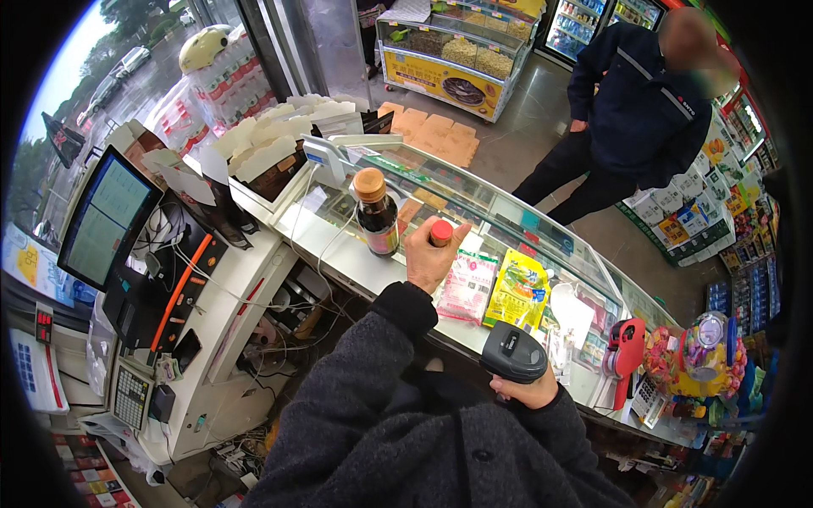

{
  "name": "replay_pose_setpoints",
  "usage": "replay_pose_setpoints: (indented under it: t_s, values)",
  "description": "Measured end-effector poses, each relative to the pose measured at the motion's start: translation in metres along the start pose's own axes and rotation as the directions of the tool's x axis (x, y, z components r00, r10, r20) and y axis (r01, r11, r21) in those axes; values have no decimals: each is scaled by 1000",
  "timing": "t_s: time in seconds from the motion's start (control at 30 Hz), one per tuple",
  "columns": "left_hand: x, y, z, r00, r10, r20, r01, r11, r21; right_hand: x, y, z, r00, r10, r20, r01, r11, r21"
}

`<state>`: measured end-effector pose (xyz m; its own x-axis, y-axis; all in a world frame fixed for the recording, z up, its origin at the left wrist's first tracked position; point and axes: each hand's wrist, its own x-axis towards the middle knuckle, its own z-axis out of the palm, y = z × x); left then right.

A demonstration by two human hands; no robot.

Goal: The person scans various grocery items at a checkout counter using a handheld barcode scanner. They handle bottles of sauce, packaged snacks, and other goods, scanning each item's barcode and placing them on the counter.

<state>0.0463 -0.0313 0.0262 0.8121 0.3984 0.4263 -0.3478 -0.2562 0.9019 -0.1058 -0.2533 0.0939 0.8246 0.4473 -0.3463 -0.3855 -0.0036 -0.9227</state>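
My left hand point(430, 257) is closed around a bottle with a red cap point(441, 232); the hand hides most of the bottle. Just left of it, a dark sauce bottle with an orange-brown cap point(376, 219) stands upright on the glass counter. My right hand point(530, 388) grips a black handheld barcode scanner point(513, 354) at the counter's near edge. Between the hands lie a white and pink plastic packet point(469, 289) and, beside it, a yellow and green packet point(517, 289). Both packets bear writing.
A red tape dispenser point(625, 355) and candy jars point(702, 352) stand at the right. A monitor point(111, 216), cash drawer and cables occupy the left desk. Open boxes point(267, 152) sit at the counter's left end. A person point(641, 120) in dark clothes stands across the counter.
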Motion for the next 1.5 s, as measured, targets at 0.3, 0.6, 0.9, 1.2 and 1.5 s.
replay_pose_setpoints:
  t_s: [0.3,0.6,0.9,1.2,1.5]
  values:
    - [-3,18,-18,994,-9,107,-1,996,92,5,2,-10,999,-14,29,15,999,-32]
    - [31,35,-85,923,140,-359,16,918,397,-3,7,-21,999,46,0,-46,997,-58]
    - [54,2,-83,878,-157,-452,170,985,-13,-3,-2,4,1000,-16,-5,15,980,-197]
    - [31,33,-260,944,294,151,-16,496,-868,5,-25,51,959,-263,108,282,833,-476]
    - [32,100,-362,618,779,103,28,110,-994,38,-55,115,863,-290,415,465,776,-426]
